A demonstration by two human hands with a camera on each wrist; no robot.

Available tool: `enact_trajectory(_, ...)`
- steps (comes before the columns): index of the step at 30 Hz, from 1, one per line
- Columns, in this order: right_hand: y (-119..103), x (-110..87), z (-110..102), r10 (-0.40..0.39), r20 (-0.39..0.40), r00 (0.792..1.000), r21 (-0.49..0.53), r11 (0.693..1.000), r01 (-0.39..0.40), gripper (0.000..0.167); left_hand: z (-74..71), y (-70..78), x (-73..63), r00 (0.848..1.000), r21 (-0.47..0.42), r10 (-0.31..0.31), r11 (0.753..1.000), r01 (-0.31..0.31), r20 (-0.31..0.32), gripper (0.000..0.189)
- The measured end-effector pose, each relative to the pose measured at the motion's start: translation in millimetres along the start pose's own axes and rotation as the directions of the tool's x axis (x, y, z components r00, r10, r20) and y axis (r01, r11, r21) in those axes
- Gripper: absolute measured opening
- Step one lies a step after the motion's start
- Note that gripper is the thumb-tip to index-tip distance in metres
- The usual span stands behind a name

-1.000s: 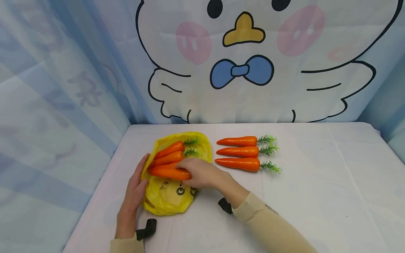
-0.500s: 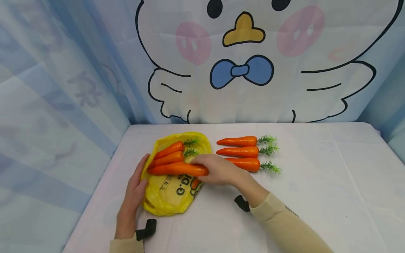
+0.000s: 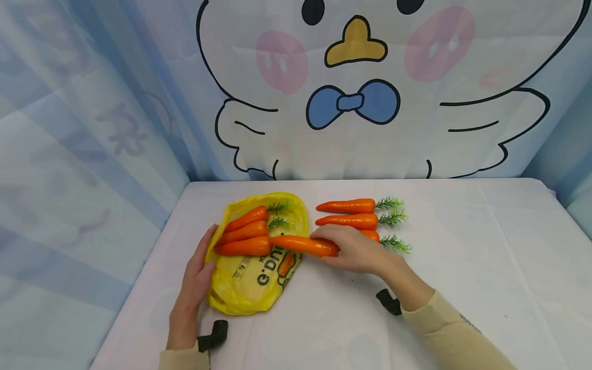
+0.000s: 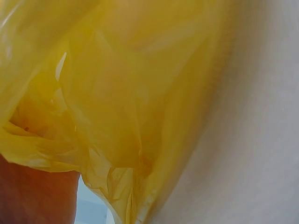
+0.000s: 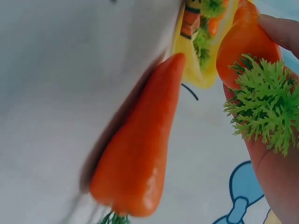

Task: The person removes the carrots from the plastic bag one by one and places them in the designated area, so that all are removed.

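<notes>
Since the earlier frame, the right hand (image 3: pixel 358 250) has travelled right with the held carrot (image 3: pixel 305 245), which then lay over the yellow bag (image 3: pixel 245 288) and now reaches past its right edge; the left hand (image 3: pixel 194 277) and the bag stay almost where they were.

Nearest are two beige sleeves (image 3: pixel 444 324), each with a black fitting (image 3: pixel 214 335) by the wrist. At the left edge of the bag rests the left hand, thumb toward the plastic; folded yellow film fills most of the left wrist view, so whether the fingers curl round that edge cannot be told. The right hand pinches the held carrot by its thick end, the green tuft showing before the palm. Its slim tip points left.

Dark lettering (image 3: pixel 268 267) marks the bag's near part. Farther back on the yellow plastic lie three carrots (image 3: pixel 242 233) side by side, tips by the left edge; green sprigs show on the far two. To the right, on the white surface (image 3: pixel 462 267), another row of carrots (image 3: pixel 347 221) numbers three, tips left and greens right. Its nearest is partly hidden by the right hand in the head view but plain in the right wrist view.

Beyond the surface hangs a pale backdrop (image 3: pixel 416 128) with a cartoon figure in a blue bow tie (image 3: pixel 350 103).
</notes>
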State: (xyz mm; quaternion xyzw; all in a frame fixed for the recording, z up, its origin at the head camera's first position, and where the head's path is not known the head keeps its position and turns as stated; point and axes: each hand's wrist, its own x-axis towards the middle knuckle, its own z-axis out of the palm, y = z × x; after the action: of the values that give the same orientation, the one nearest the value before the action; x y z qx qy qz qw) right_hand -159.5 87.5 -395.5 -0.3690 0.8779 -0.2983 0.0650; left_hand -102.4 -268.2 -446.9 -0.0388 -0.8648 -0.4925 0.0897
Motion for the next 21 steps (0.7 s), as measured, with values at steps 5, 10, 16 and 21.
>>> enact_trajectory(5, 11.8, -17.3, -7.4, 0.024, -0.014, 1.0, -0.008, 1.0, -0.024, 0.046, -0.4, 1.1, 0.0, 1.0, -0.009, -0.007, 1.0, 0.007, 0.005, 0.081)
enact_trajectory(10, 23.4, -32.2, -11.3, 0.031, -0.013, 0.999, -0.018, 0.999, -0.031, 0.047, -0.8, -0.2, 0.0, 1.0, -0.006, 0.002, 1.0, -0.002, 0.002, 0.08)
enact_trajectory(16, 33.0, -46.6, -10.4, 0.031, -0.015, 0.999, -0.016, 0.999, -0.031, 0.043, -0.7, 0.7, 0.4, 1.0, -0.002, -0.008, 1.0, 0.008, 0.008, 0.081)
enact_trajectory(21, 37.1, -56.2, -9.2, 0.052, -0.005, 0.999, -0.024, 0.998, -0.052, 0.042, -0.4, 2.0, 0.5, 1.0, -0.003, -0.015, 1.0, 0.015, 0.009, 0.081)
